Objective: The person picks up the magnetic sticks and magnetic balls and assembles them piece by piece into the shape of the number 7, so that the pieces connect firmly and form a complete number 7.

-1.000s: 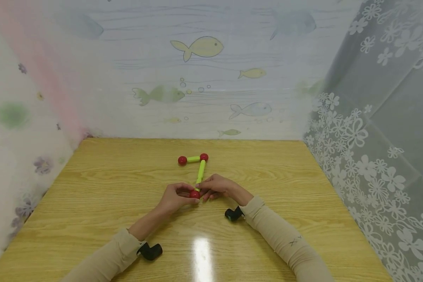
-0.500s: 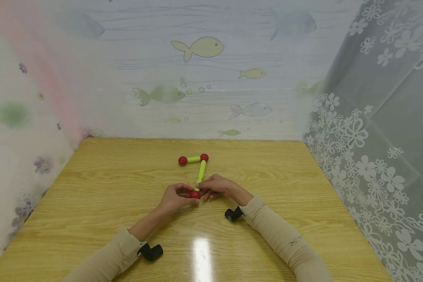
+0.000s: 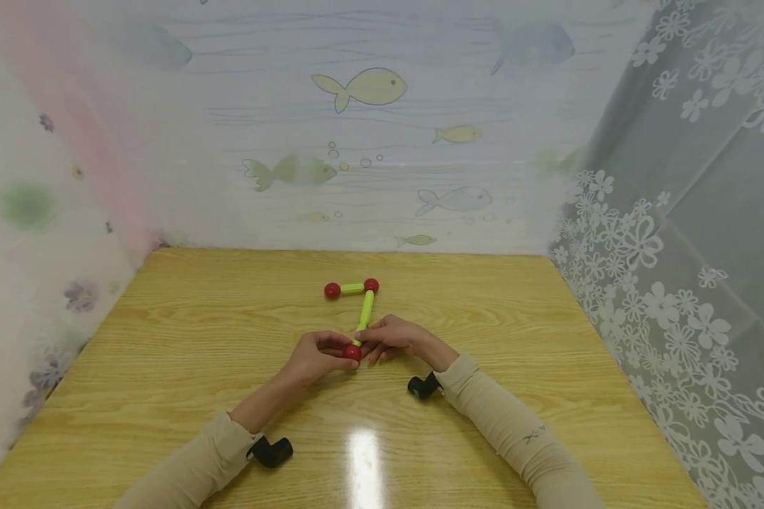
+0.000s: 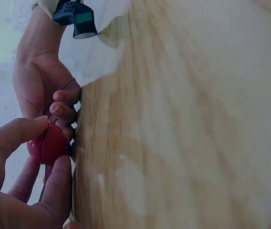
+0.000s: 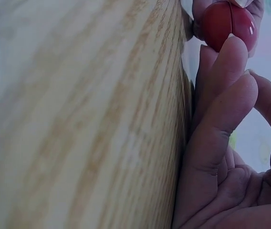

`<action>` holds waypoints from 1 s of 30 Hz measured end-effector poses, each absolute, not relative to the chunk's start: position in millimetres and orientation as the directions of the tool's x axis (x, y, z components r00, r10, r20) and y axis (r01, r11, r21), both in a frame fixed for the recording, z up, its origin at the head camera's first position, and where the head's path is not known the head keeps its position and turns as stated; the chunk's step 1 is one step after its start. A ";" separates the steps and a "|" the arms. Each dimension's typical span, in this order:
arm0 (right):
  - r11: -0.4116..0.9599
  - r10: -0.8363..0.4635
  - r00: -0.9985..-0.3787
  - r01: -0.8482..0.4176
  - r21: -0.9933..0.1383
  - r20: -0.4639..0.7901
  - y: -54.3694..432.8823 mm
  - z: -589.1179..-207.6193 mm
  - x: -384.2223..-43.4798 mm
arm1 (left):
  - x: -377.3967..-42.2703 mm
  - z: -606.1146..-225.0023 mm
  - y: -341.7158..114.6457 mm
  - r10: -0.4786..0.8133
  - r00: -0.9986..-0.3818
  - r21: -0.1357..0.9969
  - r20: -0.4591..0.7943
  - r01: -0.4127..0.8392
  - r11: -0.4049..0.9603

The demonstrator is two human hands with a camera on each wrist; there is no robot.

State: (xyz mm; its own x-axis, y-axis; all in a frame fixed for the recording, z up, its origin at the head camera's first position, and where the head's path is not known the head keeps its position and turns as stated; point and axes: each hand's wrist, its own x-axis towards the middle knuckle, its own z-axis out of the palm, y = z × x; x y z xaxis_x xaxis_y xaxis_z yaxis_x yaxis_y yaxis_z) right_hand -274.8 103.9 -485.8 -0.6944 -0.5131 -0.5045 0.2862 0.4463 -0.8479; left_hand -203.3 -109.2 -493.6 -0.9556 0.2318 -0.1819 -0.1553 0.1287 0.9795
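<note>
In the head view, my left hand (image 3: pixel 315 357) pinches a red ball (image 3: pixel 352 352) between thumb and fingers, low over the wooden table (image 3: pixel 229 304). The left wrist view shows a seam around this red ball (image 4: pixel 52 144). My right hand (image 3: pixel 401 336) pinches a yellow-green stick (image 3: pixel 359 337) just behind the ball; its other fingers reach to the ball's right side. Beyond the fingertips a longer yellow-green stick (image 3: pixel 366 309) runs to a second red ball (image 3: pixel 371 285). From there a short stick (image 3: pixel 353 288) leads left to a third red ball (image 3: pixel 332 290).
Black wrist cameras hang below both cuffs, the left camera (image 3: pixel 271 452) and the right camera (image 3: pixel 424 386), close over the tabletop. A fish-patterned curtain (image 3: pixel 369 198) stands along the table's back edge, with flowered curtains on both sides.
</note>
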 end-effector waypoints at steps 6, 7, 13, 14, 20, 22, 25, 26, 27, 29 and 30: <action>0.454 -0.514 -0.687 0.289 -0.843 -0.513 104.7 -486.7 -274.4 | -201.5 -492.8 -108.2 0.233 -0.960 0.981 -0.159 -0.126 0.150; 0.456 -0.515 -0.688 0.284 -0.843 -0.511 104.7 -486.6 -274.0 | -201.3 -493.2 -108.1 0.231 -0.961 0.981 -0.150 -0.116 0.154; 0.456 -0.519 -0.693 0.271 -0.848 -0.500 104.0 -484.4 -271.4 | -204.2 -498.9 -108.4 0.224 -0.971 0.978 -0.088 -0.042 0.202; 0.454 -0.519 -0.693 0.273 -0.848 -0.501 103.7 -483.8 -271.2 | -204.8 -499.2 -108.3 0.219 -0.972 0.977 -0.082 -0.035 0.213; 0.459 -0.523 -0.686 0.274 -0.845 -0.506 103.9 -481.0 -270.2 | -204.7 -496.3 -107.3 0.197 -0.978 0.967 -0.074 -0.022 0.255; 0.452 -0.530 -0.685 0.272 -0.850 -0.501 105.1 -480.7 -270.0 | -204.5 -495.4 -107.3 0.198 -0.977 0.966 -0.075 -0.022 0.259; 0.439 -0.539 -0.686 0.267 -0.858 -0.489 107.4 -480.5 -269.8 | -204.5 -494.7 -107.6 0.192 -0.976 0.966 -0.101 -0.050 0.254; 0.437 -0.542 -0.686 0.263 -0.860 -0.485 108.2 -480.3 -269.7 | -205.1 -495.2 -108.1 0.195 -0.975 0.966 -0.106 -0.054 0.252; 0.435 -0.544 -0.688 0.259 -0.862 -0.481 108.9 -480.2 -269.6 | -205.3 -495.2 -108.4 0.193 -0.974 0.966 -0.115 -0.065 0.249; 0.438 -0.543 -0.689 0.257 -0.862 -0.481 109.9 -479.6 -269.1 | -205.8 -495.3 -109.6 0.196 -0.973 0.967 -0.123 -0.073 0.243; 0.440 -0.543 -0.688 0.255 -0.861 -0.481 110.4 -479.5 -268.9 | -205.9 -495.3 -110.2 0.201 -0.972 0.968 -0.122 -0.072 0.240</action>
